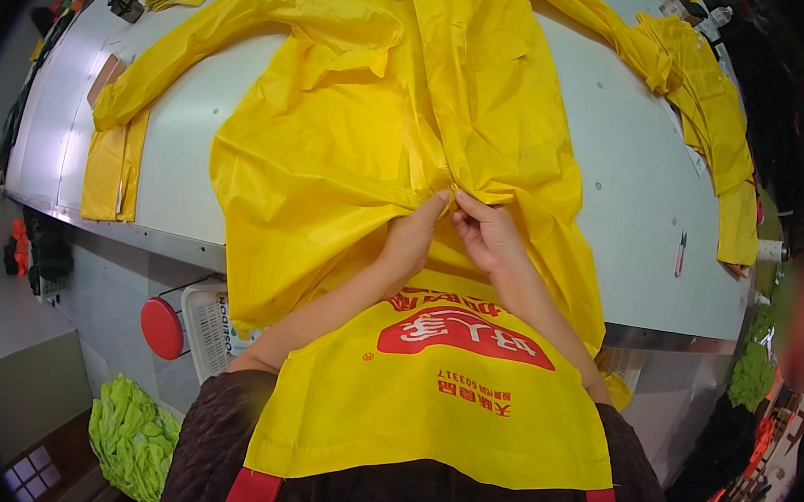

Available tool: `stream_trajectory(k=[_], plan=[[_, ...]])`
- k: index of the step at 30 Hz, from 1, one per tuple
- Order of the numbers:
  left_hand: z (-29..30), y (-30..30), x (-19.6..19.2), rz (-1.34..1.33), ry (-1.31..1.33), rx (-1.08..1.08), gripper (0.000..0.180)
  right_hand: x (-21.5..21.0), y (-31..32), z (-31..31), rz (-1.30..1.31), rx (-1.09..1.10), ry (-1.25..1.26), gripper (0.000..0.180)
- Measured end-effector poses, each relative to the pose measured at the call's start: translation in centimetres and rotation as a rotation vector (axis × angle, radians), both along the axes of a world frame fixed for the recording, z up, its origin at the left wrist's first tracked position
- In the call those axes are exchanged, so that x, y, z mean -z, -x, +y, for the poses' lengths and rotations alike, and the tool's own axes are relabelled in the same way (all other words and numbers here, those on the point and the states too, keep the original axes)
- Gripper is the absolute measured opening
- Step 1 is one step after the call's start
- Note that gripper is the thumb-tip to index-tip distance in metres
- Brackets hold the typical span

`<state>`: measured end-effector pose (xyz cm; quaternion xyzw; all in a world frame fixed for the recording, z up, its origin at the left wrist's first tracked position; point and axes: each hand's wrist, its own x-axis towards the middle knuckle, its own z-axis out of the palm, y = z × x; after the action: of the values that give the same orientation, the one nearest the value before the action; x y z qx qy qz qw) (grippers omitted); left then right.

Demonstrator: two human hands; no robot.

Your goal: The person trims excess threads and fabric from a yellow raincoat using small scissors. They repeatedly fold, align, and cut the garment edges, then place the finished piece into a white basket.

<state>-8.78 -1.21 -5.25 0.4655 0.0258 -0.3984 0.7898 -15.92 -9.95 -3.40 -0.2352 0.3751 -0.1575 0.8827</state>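
Both hands pinch the jacket's (385, 124) zipper (447, 170) foot at the table's (622, 175) near edge, left hand (413, 238) and right hand (484, 235) touching, equally near. Its long axis runs straight away from them toward the far edge; sleeves spread sideways.

Bright yellow raincoat (387, 104) spread across a pale grey-white table (622, 175), plain, no pattern. Yellow apron (436, 400) with red printed emblem and red lettering, red straps (250, 500) below. Dark brown knitted sleeves (209, 445). More yellow cloth pieces (715, 117) at the right edge. Red round stool (162, 328) beside a white basket (206, 329). Lime-green heap (132, 438) on the floor.
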Motion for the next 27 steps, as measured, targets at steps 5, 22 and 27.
stream_trajectory(k=[5,22,27], plan=[[0.8,-1.3,-0.6,0.206,-0.001,0.125,0.018,-0.9,2.1,-0.8,0.239,-0.509,0.175,0.013],[1.5,-1.8,-0.9,0.178,-0.194,0.301,0.012,-3.9,-2.4,-3.9,0.316,-0.632,2.366,0.004],[2.2,-0.6,-0.8,0.129,-0.360,0.490,0.026,-3.2,-4.7,-8.3,0.397,-0.425,2.111,0.022]])
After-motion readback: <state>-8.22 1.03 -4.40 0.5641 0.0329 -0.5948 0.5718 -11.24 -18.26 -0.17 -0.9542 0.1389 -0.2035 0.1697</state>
